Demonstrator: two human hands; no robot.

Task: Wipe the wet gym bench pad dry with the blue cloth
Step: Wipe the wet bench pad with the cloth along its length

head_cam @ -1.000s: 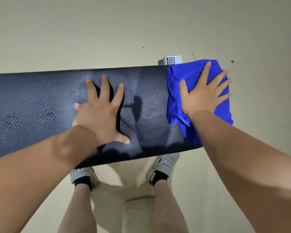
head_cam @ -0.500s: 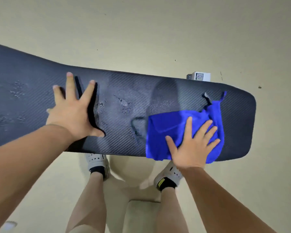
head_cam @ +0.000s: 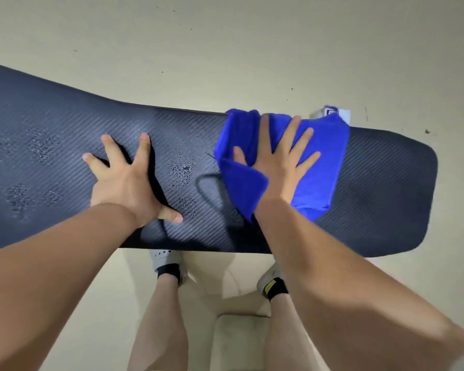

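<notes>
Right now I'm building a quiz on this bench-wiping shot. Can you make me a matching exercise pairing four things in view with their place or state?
Column one:
1. left hand
2. right hand
3. blue cloth
4. water droplets

Column two:
A. crumpled on the bench pad, reaching over its far edge
B. pressed flat on the cloth
C. spread bare on the pad
D. patches between the two hands

Pairs: 1-C, 2-B, 3-A, 4-D

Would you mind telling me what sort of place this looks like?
Probably a gym or home workout room: a long black padded bench pad with wet patches, a bare pale floor, and a person in sports shoes wiping it.
</notes>
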